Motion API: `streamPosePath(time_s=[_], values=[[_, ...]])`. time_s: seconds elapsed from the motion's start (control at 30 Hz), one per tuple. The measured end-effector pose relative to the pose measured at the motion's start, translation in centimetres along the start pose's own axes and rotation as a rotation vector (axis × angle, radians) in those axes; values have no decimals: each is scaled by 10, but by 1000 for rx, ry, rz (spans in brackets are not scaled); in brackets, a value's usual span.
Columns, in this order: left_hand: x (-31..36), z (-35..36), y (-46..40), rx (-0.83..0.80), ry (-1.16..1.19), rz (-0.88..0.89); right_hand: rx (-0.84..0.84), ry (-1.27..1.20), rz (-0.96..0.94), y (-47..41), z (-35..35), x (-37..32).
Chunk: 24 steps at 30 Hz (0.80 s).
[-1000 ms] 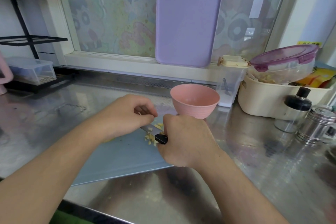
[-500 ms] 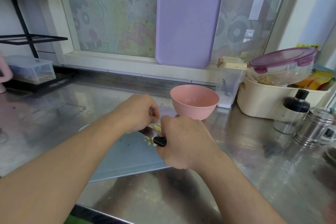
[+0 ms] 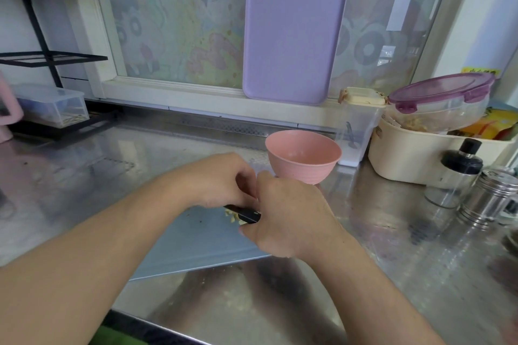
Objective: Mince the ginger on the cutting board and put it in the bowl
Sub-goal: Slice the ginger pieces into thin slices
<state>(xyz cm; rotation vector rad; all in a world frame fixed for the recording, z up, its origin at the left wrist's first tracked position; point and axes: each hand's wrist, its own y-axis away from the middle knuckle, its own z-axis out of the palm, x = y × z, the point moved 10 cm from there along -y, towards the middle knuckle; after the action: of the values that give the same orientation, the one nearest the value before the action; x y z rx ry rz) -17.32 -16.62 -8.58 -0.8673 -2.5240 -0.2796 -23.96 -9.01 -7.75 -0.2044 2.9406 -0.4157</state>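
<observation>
Steel tabletop (image 3: 392, 274) carries blue cutting board (image 3: 201, 244). Pink bowl (image 3: 304, 158) stands just behind board. Right hand (image 3: 291, 221) grips dark knife handle (image 3: 246, 214). Left hand (image 3: 221, 179) curled over blade area, whether grasping anything cannot tell. Chopped ginger (image 3: 232, 216) on board beside knife, under hands.

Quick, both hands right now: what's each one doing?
Left hand: fingers curled over the ginger on the cutting board; whether it holds anything cannot be told.
Right hand: gripping the knife.
</observation>
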Motion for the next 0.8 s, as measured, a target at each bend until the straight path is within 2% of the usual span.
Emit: streamPosePath(time_s=[0.2, 0.33, 0.5, 0.67, 0.8], values=[[-5, -3, -15, 149, -186, -88, -15, -3, -13, 0, 2, 2], [-14, -16, -19, 227, -93, -109, -16, -27, 11, -1, 0, 7], [-8, -25, -13, 233, 38, -76, -18, -29, 7, 0, -1, 7], [-5, -9, -10, 91, -83, -70, -29, -63, 23, 1, -2, 7], [-9, -7, -13, 137, -159, -92, -46, -61, 32, 3, -1, 7]])
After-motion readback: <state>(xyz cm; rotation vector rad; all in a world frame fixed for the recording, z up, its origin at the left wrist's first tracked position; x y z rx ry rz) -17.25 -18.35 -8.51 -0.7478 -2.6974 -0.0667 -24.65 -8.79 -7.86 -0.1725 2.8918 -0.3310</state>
